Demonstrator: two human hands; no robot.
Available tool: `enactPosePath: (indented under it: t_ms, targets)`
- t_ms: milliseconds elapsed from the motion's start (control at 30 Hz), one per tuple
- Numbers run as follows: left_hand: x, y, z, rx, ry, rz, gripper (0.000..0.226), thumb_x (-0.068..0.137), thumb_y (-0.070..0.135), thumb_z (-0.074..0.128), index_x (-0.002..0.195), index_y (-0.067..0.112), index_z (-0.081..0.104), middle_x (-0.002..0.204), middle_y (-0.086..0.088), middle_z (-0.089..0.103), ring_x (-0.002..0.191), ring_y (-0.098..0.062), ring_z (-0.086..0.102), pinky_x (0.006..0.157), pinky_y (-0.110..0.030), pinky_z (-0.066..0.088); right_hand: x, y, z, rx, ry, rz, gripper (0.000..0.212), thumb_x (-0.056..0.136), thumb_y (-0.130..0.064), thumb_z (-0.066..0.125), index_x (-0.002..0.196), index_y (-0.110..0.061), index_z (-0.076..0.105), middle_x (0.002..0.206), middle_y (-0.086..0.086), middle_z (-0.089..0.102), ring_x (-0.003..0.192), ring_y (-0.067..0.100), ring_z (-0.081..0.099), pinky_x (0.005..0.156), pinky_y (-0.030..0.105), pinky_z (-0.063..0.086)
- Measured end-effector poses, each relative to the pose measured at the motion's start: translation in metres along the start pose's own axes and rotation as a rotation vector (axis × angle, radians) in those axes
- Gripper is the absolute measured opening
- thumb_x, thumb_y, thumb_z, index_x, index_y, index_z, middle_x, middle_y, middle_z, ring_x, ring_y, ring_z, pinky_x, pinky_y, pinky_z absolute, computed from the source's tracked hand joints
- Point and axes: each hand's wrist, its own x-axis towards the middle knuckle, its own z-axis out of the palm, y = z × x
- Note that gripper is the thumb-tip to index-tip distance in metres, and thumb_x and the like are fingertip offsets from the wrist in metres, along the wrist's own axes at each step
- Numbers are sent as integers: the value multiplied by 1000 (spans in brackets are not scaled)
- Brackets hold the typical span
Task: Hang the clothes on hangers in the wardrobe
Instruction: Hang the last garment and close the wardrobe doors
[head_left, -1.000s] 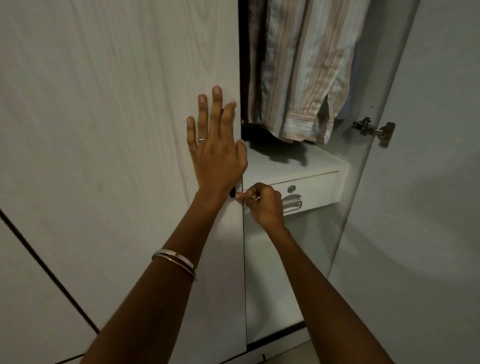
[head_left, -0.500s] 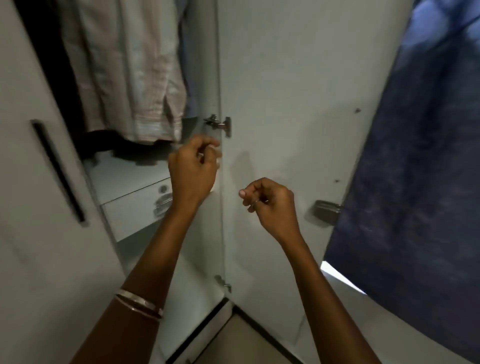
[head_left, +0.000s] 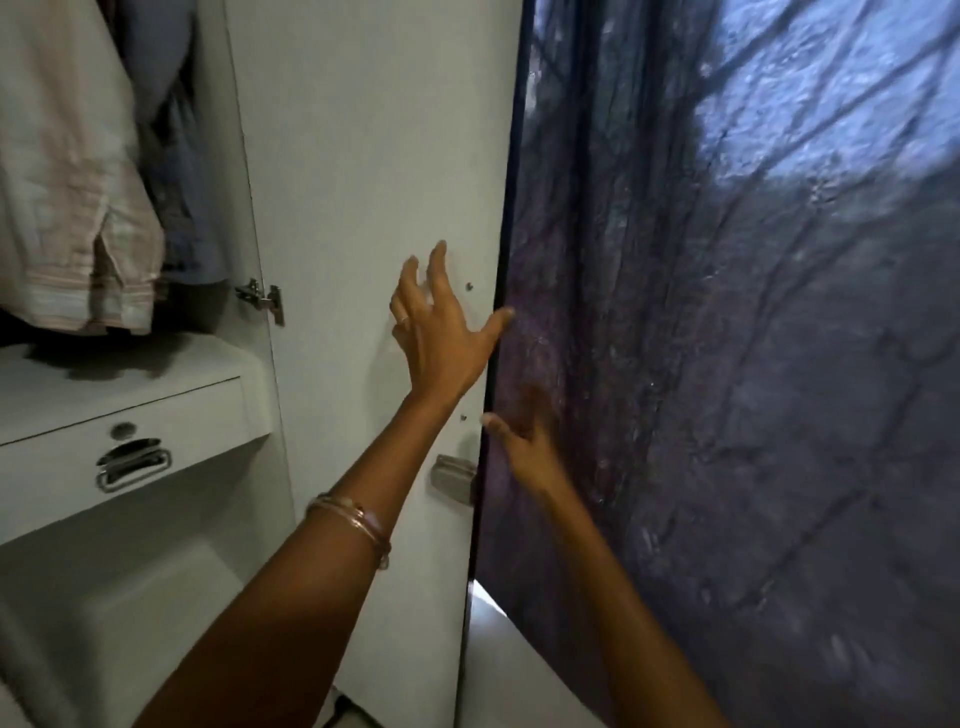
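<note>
The wardrobe door (head_left: 363, 156) stands swung open, its pale inner face turned toward the person. The left hand (head_left: 441, 332) is spread wide against that face near its free edge, fingers splayed and pointing toward 12 o'clock, the thumb reaching out toward 2 o'clock to the door's dark edge; a ring sits on one finger and two bangles (head_left: 353, 519) circle the forearm. It holds nothing.

Just below it, toward 5 o'clock, the right hand (head_left: 524, 441) is at the same door edge, fingers loosely extended and blurred, lying against the dark blue curtain (head_left: 727, 364) that hangs right beside the door. Whether it actually touches the door edge I cannot tell; it grips nothing that I can see.

A metal latch plate (head_left: 453, 478) is fixed to the door's inner face, directly below the left wrist. At 9 o'clock from the hands a hinge (head_left: 262, 299) joins the door to the cabinet.

Inside the wardrobe, up at 10 o'clock, a pale striped shirt (head_left: 67, 208) hangs with a bluish garment (head_left: 182, 182) just behind it. Their hems hang just above a white drawer unit (head_left: 130, 447) with a metal pull handle (head_left: 132, 462) and a keyhole above it.
</note>
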Motion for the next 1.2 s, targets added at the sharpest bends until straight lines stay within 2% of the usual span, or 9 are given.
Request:
enactPosePath:
  t_ms: [133, 333, 433, 633, 733, 800, 933, 1000, 1200]
  targets:
    - [9, 2, 30, 47, -136, -104, 121, 65, 75, 62, 147, 35, -17, 155, -16, -21, 142, -46, -6, 106, -68, 14, 30, 24, 22, -73, -116, -90, 85, 84, -47, 68, 149, -10, 28, 149, -1, 36, 137, 12, 34, 118, 35, 25]
    - [5, 6, 28, 51, -106, -74, 117, 72, 70, 61, 146, 34, -22, 154, -16, -26, 140, -48, -14, 104, -70, 14, 39, 40, 39, 46, 45, -176, 73, 81, -64, 55, 141, -26, 38, 137, -6, 49, 127, 3, 44, 111, 29, 33]
    - [-2, -3, 8, 44, -70, -36, 116, 74, 54, 69, 147, 35, -19, 156, -15, -19, 143, -43, -7, 108, -64, 17, 25, 32, 38, 295, -17, -194, 33, 89, -56, 53, 114, -33, 53, 102, -9, 60, 89, -6, 56, 83, 15, 45]
    - [-21, -39, -80, -70, -57, 101, 113, 66, 37, 68, 150, 35, -7, 160, 0, 10, 146, -25, 13, 114, -53, 25, -1, -2, 75, 379, -335, -273, 25, 97, -31, 51, 83, -11, 57, 64, -12, 55, 59, 1, 52, 55, 17, 44]
    - [-29, -61, -137, -165, -58, 102, 103, 67, 22, 67, 151, 34, 10, 143, 17, 41, 119, -3, 53, 96, -29, 50, -21, -22, 117, 363, -467, -346, 28, 98, -16, 49, 71, -13, 56, 57, -8, 56, 53, 6, 52, 54, 20, 44]
    - [-34, -84, -176, -154, -30, 89, 86, 72, 8, 67, 147, 24, 27, 117, 26, 52, 90, 16, 57, 76, -5, 46, -36, -34, 156, 331, -487, -406, 31, 96, -26, 52, 66, -18, 56, 54, -6, 56, 51, 10, 54, 52, 27, 45]
    - [-38, -131, -250, 14, 82, 140, 50, 78, 29, 59, 125, 14, 53, 98, 12, 64, 87, 1, 62, 77, -24, 54, -60, -60, 236, 218, -398, -614, 33, 95, -37, 48, 64, -26, 50, 53, -12, 48, 51, 6, 51, 51, 21, 42]
    - [-35, -158, -281, 225, 181, 203, 57, 79, 41, 58, 129, 14, 53, 108, 8, 63, 100, -6, 57, 88, -32, 49, -68, -71, 272, 191, -356, -668, 30, 96, -40, 45, 69, -27, 50, 57, -18, 47, 54, 2, 51, 53, 11, 38]
    - [-21, -205, -335, 875, 462, 190, 88, 75, 78, 46, 147, 31, 28, 155, -7, 25, 143, -27, 16, 108, -57, 12, -71, -76, 352, 114, -224, -736, 54, 98, -56, 33, 78, -12, 59, 61, -2, 57, 54, 10, 55, 50, 26, 48]
